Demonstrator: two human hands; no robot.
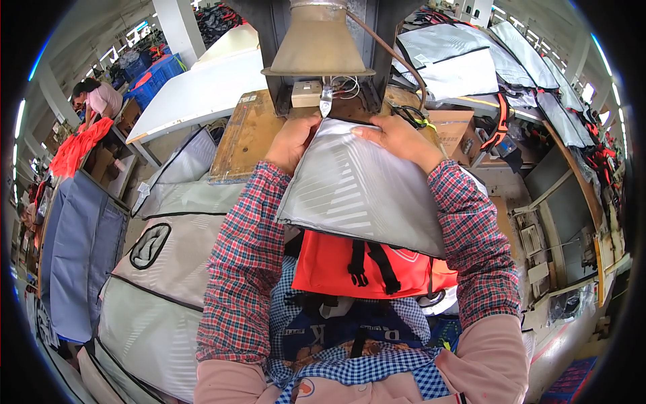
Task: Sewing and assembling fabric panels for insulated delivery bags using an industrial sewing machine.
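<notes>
A grey fabric panel (363, 182) with pale stripes and black bound edges is stretched between my hands. Its far edge lies against a narrow metal tip (326, 104) under a tan cone-shaped machine part (319, 44). My left hand (295, 143) is closed on the panel's far left corner, close to the tip. On the far right edge, my right hand (404, 140) pinches the cloth, thumb on top. Below the panel, an orange-red fabric piece (323, 262) with black straps and a black buckle (358, 269) lies on my lap.
A worn wooden board (235, 138) flanks the machine, with scissors (412, 116) at its right. Grey bound covers (161, 303) spread at left, more panels (464, 71) pile at back right. A white table (195, 87) stands back left; a person (101, 101) handles orange cloth beyond.
</notes>
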